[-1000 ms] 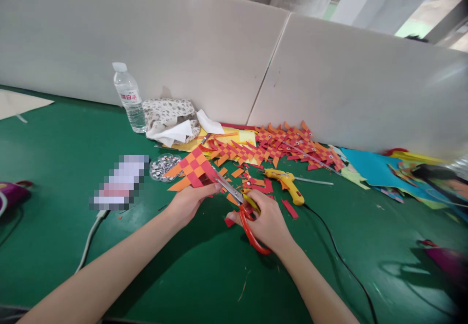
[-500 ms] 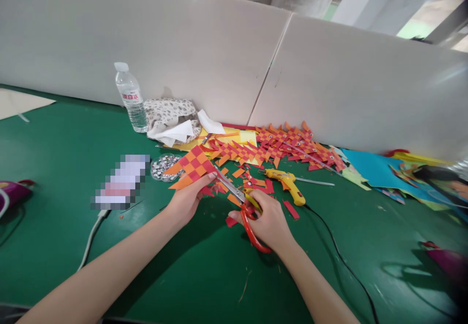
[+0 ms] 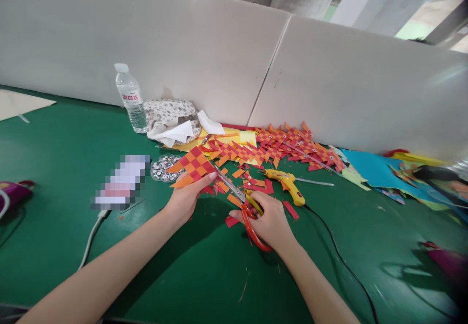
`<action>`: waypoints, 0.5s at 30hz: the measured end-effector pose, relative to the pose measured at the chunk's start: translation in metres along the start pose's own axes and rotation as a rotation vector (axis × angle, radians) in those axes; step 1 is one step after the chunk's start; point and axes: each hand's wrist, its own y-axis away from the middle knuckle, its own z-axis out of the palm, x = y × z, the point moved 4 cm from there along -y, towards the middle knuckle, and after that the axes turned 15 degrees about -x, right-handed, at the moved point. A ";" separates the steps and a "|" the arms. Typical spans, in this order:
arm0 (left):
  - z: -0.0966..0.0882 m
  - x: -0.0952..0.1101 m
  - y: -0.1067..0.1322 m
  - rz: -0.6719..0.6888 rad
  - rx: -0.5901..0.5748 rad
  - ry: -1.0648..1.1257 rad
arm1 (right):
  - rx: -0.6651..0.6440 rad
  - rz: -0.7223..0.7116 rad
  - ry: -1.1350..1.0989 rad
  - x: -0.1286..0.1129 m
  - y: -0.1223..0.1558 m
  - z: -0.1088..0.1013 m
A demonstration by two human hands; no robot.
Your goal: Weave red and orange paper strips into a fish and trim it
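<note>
My left hand pinches a red and orange woven paper fish between thumb and fingers, its pointed strips toward the left. My right hand grips scissors with red and yellow handles. The blades point up and left, their tips at the right edge of the paper near my left thumb. Red and orange paper scraps lie under and around the blades. Beyond them sits a pile of similar woven paper fish, several with small eyes stuck on. A dish of googly eyes stands left of the held paper.
A yellow glue gun with a black cord lies right of the scissors. A blurred-out phone on a cable, a water bottle and a spotted cloth bag stand left. Blue paper sheets lie right, before a grey partition.
Both hands stay almost in place. The held paper has shifted very slightly to the right, and the scissors look slightly more closed.
</note>
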 end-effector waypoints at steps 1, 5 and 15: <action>0.000 0.000 0.000 0.004 0.003 -0.005 | -0.001 0.002 0.000 0.000 0.000 0.000; -0.002 0.000 0.000 0.006 0.015 -0.050 | -0.018 0.009 0.006 -0.001 0.000 -0.001; 0.000 -0.002 0.002 -0.023 -0.017 -0.018 | -0.011 -0.016 -0.048 -0.002 0.000 -0.001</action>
